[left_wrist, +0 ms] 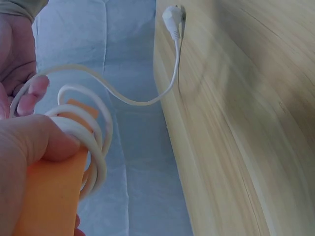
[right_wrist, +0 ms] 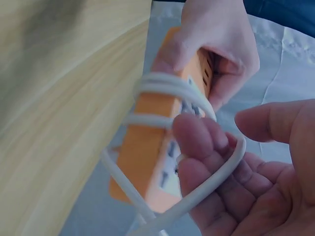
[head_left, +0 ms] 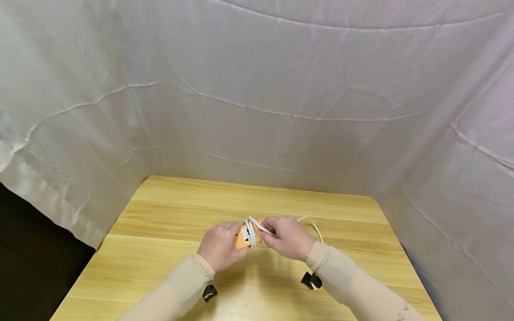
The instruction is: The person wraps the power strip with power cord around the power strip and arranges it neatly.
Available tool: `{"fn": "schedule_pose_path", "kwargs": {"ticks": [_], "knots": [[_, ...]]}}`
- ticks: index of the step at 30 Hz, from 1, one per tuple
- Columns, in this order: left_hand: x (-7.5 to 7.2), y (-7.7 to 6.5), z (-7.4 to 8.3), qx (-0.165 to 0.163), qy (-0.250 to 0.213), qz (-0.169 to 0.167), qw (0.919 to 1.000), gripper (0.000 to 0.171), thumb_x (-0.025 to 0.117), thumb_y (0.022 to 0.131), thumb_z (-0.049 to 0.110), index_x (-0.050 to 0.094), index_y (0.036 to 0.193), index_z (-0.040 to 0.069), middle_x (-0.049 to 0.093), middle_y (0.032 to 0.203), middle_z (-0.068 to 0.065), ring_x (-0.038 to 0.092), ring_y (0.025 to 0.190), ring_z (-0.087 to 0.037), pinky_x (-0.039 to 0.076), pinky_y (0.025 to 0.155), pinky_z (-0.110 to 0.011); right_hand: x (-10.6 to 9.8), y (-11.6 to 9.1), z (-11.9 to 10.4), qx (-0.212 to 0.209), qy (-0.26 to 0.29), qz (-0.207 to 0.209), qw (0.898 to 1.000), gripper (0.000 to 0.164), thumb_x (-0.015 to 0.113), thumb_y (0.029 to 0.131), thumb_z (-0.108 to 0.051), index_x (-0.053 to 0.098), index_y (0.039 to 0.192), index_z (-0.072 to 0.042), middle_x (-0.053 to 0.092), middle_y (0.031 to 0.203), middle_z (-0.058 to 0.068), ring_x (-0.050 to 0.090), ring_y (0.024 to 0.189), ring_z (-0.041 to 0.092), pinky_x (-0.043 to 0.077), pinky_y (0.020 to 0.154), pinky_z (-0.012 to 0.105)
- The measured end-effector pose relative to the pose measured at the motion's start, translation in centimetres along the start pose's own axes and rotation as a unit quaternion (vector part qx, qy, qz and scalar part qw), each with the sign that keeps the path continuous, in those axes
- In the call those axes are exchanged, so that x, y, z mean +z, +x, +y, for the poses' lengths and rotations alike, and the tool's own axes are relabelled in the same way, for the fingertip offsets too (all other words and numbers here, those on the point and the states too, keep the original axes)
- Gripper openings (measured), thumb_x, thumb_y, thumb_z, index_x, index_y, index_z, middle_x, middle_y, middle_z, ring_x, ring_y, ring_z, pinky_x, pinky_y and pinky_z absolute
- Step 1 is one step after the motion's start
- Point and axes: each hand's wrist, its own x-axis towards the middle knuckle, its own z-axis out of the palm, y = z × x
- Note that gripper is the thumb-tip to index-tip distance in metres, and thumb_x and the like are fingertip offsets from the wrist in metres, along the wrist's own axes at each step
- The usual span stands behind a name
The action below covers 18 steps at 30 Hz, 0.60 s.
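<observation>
"While the left hand grips that orange power strip, where is it?"

"Above the wooden table, between both hands, white cord looped round it."

"And the right hand?"

"Fingers curled loosely round the cord, thumb standing apart. The cord runs to a white plug near the tabletop."

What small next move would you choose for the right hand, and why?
I'd probably have the right hand pass the white cord once more around the orange power strip: the left hand holds the strip, several turns already circle it, and a loose length runs to the plug.
</observation>
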Motion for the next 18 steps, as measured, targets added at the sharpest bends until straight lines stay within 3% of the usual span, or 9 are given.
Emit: {"fn": "schedule_pose_path", "kwargs": {"ticks": [7, 11, 15, 18], "knots": [[-0.2, 0.2, -0.1, -0.009, -0.004, 0.024, 0.9997, 0.051, 0.081, 0.065, 0.026, 0.069, 0.106, -0.001, 0.072, 0.097, -0.013, 0.069, 0.085, -0.026, 0.057, 0.075, -0.034, 0.9, -0.8, -0.3, 0.035, 0.029, -0.019, 0.999, 0.016, 0.06, 0.094, -0.019, 0.058, 0.078, -0.018, 0.041, 0.056, -0.014, 0.032, 0.044, -0.002, 0.027, 0.041, 0.017], [-0.4, 0.4, -0.2, -0.008, -0.004, 0.032, 0.9994, 0.051, 0.081, 0.065, 0.026, 0.068, 0.107, -0.001, 0.072, 0.097, -0.013, 0.069, 0.083, -0.025, 0.058, 0.073, -0.033, 1.5, -1.4, -0.2, 0.039, 0.043, -0.014, 0.998, 0.022, 0.058, 0.096, -0.02, 0.053, 0.074, -0.02, 0.04, 0.058, -0.014, 0.032, 0.045, -0.001, 0.028, 0.042, 0.017], [-0.5, 0.5, -0.2, -0.008, -0.015, 0.04, 0.999, 0.053, 0.081, 0.065, 0.027, 0.068, 0.107, -0.002, 0.072, 0.096, -0.013, 0.069, 0.08, -0.024, 0.058, 0.069, -0.031, 2.3, -2.1, 0.0, 0.041, 0.067, -0.008, 0.997, 0.02, 0.056, 0.097, -0.023, 0.057, 0.077, -0.021, 0.041, 0.058, -0.013, 0.032, 0.045, 0.0, 0.03, 0.042, 0.018], [-0.8, 0.7, -0.3, -0.01, -0.026, 0.052, 0.9982, 0.052, 0.081, 0.065, 0.026, 0.068, 0.107, -0.001, 0.072, 0.096, -0.013, 0.069, 0.077, -0.022, 0.057, 0.065, -0.03, 3.2, -2.8, 0.4, 0.045, 0.082, -0.026, 0.995, 0.018, 0.055, 0.098, -0.025, 0.064, 0.083, -0.021, 0.044, 0.058, -0.013, 0.032, 0.045, 0.0, 0.033, 0.042, 0.018]]}}
